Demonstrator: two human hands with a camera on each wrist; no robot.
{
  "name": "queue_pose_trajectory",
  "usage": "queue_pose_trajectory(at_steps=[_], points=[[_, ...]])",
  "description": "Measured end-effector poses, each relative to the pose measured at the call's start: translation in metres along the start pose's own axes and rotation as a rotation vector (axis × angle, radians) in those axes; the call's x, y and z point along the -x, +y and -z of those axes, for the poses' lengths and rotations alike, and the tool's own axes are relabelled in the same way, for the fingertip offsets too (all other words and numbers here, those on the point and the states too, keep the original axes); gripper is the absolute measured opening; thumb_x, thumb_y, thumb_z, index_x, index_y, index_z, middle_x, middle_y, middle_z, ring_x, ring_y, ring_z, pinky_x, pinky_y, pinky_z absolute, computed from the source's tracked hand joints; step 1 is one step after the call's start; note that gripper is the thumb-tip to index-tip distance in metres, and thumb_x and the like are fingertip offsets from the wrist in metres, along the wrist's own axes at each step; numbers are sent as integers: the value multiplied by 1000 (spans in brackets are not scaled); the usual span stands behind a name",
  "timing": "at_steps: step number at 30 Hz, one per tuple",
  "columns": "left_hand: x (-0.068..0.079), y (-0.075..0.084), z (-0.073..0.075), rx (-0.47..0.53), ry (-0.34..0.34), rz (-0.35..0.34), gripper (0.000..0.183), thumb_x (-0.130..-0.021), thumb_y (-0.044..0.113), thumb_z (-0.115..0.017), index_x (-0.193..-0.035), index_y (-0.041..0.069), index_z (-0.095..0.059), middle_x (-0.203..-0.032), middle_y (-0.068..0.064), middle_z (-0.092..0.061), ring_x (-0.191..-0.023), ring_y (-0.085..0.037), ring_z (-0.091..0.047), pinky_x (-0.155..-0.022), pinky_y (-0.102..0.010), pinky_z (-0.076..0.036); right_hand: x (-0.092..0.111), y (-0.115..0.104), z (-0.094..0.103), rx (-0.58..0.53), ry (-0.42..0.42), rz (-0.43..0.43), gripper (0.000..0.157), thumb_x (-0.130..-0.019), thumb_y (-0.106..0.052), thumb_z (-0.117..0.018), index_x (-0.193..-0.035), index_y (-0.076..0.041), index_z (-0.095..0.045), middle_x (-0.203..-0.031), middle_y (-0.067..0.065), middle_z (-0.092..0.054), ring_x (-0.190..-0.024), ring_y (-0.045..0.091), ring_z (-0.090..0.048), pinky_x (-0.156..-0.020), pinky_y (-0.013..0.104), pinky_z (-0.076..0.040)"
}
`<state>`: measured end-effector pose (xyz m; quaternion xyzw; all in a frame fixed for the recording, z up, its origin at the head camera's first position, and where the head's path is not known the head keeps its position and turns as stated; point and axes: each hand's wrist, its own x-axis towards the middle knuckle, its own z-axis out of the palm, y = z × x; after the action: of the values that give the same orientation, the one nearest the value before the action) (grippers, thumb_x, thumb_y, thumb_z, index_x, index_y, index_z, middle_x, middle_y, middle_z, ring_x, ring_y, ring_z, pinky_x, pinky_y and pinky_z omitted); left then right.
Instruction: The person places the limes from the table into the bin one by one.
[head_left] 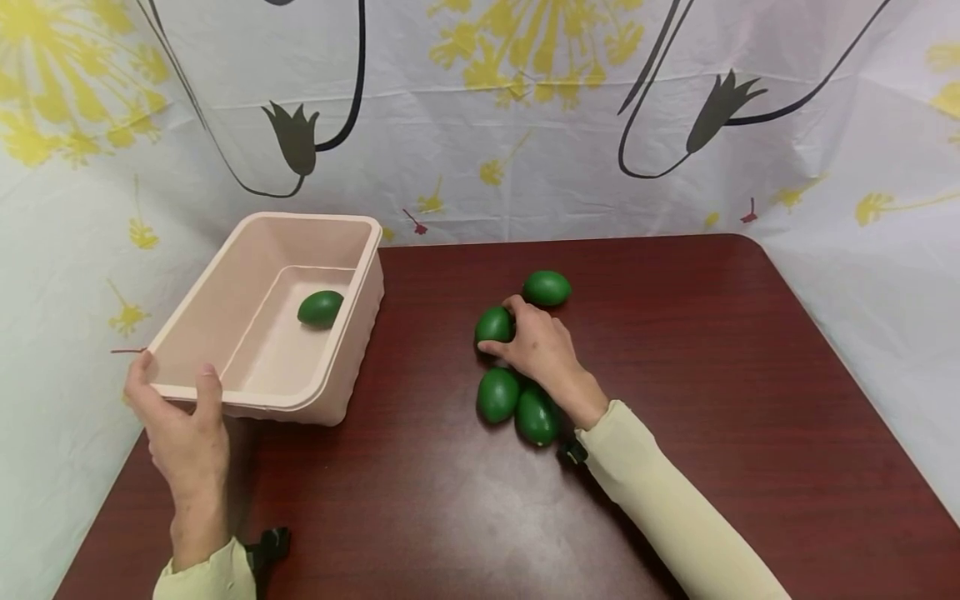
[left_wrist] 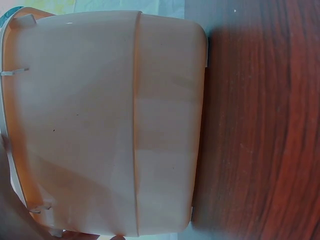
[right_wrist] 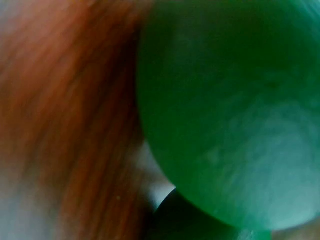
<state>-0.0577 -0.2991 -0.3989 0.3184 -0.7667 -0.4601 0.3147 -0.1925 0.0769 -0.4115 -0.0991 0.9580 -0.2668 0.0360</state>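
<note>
My left hand [head_left: 187,442] grips the near left corner of a pale pink plastic bin [head_left: 356,350], its thumb over the rim. One green lime [head_left: 320,309] lies inside on the bin's floor. Over the table, the thumb and fingers of my right hand [head_left: 542,346] pinch another lime [head_left: 492,327] from its two ends. Two more limes, one [head_left: 498,396] beside the other [head_left: 537,417], lie just below that hand, near the wrist. Beyond the fingers is a further lime [head_left: 547,288]. In the right wrist view a blurred lime [right_wrist: 225,110] fills much of the picture and hides the fingers.
The dark red-brown wooden table [head_left: 420,500] carries everything. Behind it and along the sides hangs a white cloth [head_left: 420,167] with yellow and grey flower prints. The bin's outer side stands upright on the wood in the left wrist view.
</note>
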Motion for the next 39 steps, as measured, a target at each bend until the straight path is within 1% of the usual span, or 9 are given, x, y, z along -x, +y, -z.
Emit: queue_pose_trajectory(at_steps=[6,10,13,18,23,27,31,34,39], points=[[1,0,-2,5,-6,-4,67,-95,47,-58,-156,46,-30,-165,11,-34,-147,-32,-42,-116,-58,-26,0,1,1,-4,-4,0,73,-85,-47,-84,-141,-13,-54,-124,9,-72,-107,28,-71,-89,48,-57],[1,1,-2,5,-3,-1,66,-95,46,-58,-155,47,-31,-165,13,-35,-147,-29,-43,-116,-55,-26,1,2,1,-7,-6,5,75,-84,-46,-85,-143,-13,-53,-125,9,-72,-107,28,-71,-90,48,-57],[0,1,0,3,5,2,65,-95,46,-58,-154,48,-31,-164,14,-37,-147,-28,-44,-116,-51,-27,1,1,0,-5,-8,8,75,-84,-46,-85,-144,-13,-53,-124,9,-72,-106,29,-72,-90,48,-57],[1,1,1,12,13,-1,64,-95,45,-59,-154,47,-33,-163,12,-39,-143,-29,-45,-116,-48,-27,2,0,-2,-2,-5,2,75,-85,-47,-83,-145,-14,-52,-122,10,-73,-101,29,-73,-87,48,-57],[0,0,1,14,14,10,64,-95,44,-59,-154,47,-32,-163,10,-40,-141,-33,-45,-116,-48,-27,3,-1,-3,8,2,-4,75,-85,-49,-83,-144,-15,-53,-119,10,-74,-96,29,-74,-84,47,-58],[-1,-1,1,13,16,16,64,-95,44,-59,-153,48,-32,-163,11,-40,-142,-34,-45,-116,-47,-28,2,0,-3,0,6,-10,75,-84,-48,-84,-143,-14,-54,-116,11,-75,-96,29,-74,-84,47,-58],[0,-2,0,9,15,18,64,-95,45,-59,-153,48,-32,-163,11,-40,-143,-34,-45,-116,-47,-27,1,-1,-3,-24,2,-17,74,-82,-45,-86,-141,-13,-55,-113,12,-75,-97,28,-74,-85,47,-58],[0,-1,1,7,14,23,65,-95,45,-58,-154,49,-31,-163,10,-40,-141,-35,-45,-116,-49,-27,0,-2,-3,-37,-5,-13,73,-82,-45,-86,-140,-11,-55,-113,12,-75,-97,28,-74,-86,46,-58],[1,0,2,11,10,17,65,-95,45,-58,-153,49,-32,-163,12,-40,-143,-32,-44,-116,-50,-26,1,-3,0,-85,3,-1,73,-83,-43,-86,-140,-10,-55,-115,12,-74,-100,27,-73,-88,46,-58]])
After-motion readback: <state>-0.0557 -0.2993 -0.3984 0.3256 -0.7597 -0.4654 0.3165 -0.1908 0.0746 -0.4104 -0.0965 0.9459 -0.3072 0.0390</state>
